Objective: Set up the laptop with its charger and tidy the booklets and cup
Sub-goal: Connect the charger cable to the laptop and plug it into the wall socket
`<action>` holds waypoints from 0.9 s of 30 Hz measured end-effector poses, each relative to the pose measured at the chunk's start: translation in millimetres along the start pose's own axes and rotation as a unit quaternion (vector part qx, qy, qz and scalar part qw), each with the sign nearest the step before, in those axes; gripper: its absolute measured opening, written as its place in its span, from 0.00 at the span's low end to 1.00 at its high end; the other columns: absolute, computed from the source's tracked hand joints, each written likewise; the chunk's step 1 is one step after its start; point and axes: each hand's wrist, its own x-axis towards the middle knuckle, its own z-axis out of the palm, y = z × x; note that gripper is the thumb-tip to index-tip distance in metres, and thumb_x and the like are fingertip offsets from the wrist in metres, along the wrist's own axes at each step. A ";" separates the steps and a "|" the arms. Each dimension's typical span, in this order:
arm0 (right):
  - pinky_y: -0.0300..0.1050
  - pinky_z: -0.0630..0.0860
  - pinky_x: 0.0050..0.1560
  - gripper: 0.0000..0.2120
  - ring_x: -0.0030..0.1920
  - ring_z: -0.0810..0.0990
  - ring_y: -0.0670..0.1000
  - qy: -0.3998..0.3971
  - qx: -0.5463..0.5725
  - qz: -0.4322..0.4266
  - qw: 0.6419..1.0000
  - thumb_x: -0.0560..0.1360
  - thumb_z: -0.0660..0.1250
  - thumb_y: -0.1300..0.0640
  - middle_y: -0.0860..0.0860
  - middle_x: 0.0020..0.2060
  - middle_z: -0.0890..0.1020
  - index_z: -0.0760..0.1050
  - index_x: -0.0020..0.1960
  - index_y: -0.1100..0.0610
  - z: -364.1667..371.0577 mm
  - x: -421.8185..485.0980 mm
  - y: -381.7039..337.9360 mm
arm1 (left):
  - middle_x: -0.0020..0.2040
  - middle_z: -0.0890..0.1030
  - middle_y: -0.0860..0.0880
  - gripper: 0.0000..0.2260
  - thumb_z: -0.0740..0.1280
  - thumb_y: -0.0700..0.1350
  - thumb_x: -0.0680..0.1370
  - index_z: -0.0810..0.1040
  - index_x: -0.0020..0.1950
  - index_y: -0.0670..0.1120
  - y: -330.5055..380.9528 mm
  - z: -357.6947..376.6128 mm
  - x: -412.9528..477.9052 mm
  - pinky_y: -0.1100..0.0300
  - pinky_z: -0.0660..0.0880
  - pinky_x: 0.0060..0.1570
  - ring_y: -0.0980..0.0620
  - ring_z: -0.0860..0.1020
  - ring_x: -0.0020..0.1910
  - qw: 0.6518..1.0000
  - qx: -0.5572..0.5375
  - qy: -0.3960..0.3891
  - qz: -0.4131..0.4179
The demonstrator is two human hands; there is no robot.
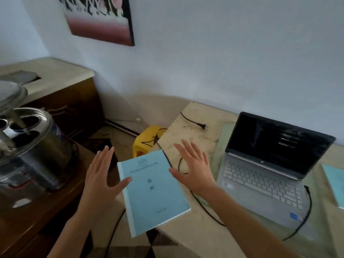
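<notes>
Both hands flat and spread, nothing gripped. Left hand (pixel 101 175) sits off the table edge, thumb tip at the left margin of the blue booklet (pixel 151 190) — touching or just above it, can't tell. Right hand (pixel 193 168) hovers at the booklet's upper right corner, thumb close to the edge, fingers over the cable (pixel 178 164).

Booklet lies on the left end of the table (pixel 189 131), skewed, its left side and near corner hanging past the edge. It sits on top of the black charger cable. Cable runs from under the booklet round the front of the laptop (pixel 268 175) to its right side; looks plugged into the laptop, but blurred there. The wall plug (pixel 204 127) lies loose on the table further back, not in any socket. Laptop is open, screen dark. Second booklet (pixel 333 185) at the right frame edge. No cup in view.

Step, as I read it: tidying booklets, this one just placed or about to be picked up.

Next: two-handed pinch on the side edges, lift clear so the cable doesn't drag, stack with the other booklet. Then plug in the charger.
</notes>
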 end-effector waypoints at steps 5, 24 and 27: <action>0.58 0.45 0.76 0.33 0.77 0.44 0.49 -0.012 0.018 -0.022 1.000 0.74 0.60 0.37 0.43 0.77 0.50 0.50 0.75 0.40 50.2 45.0 -68.0 | 0.78 0.50 0.54 0.43 0.72 0.56 0.69 0.50 0.76 0.55 -61.9 -51.8 -2.2 0.48 0.50 0.75 0.57 0.44 0.76 0.999 -0.003 0.015 -0.032; 0.57 0.48 0.76 0.35 0.77 0.47 0.50 -0.018 0.002 0.094 0.995 0.72 0.61 0.35 0.43 0.77 0.53 0.50 0.74 0.39 179.9 209.8 -98.1 | 0.79 0.47 0.54 0.44 0.65 0.65 0.70 0.41 0.76 0.57 -198.4 -5.7 195.3 0.49 0.48 0.76 0.55 0.42 0.77 0.992 0.017 -0.126 0.007; 0.55 0.47 0.75 0.36 0.77 0.48 0.49 -0.008 -0.003 0.139 0.990 0.70 0.59 0.34 0.42 0.76 0.54 0.50 0.75 0.40 182.1 203.4 -85.6 | 0.78 0.44 0.55 0.45 0.63 0.68 0.69 0.41 0.77 0.55 -201.3 13.8 224.8 0.48 0.48 0.76 0.55 0.41 0.77 0.983 0.010 -0.180 0.019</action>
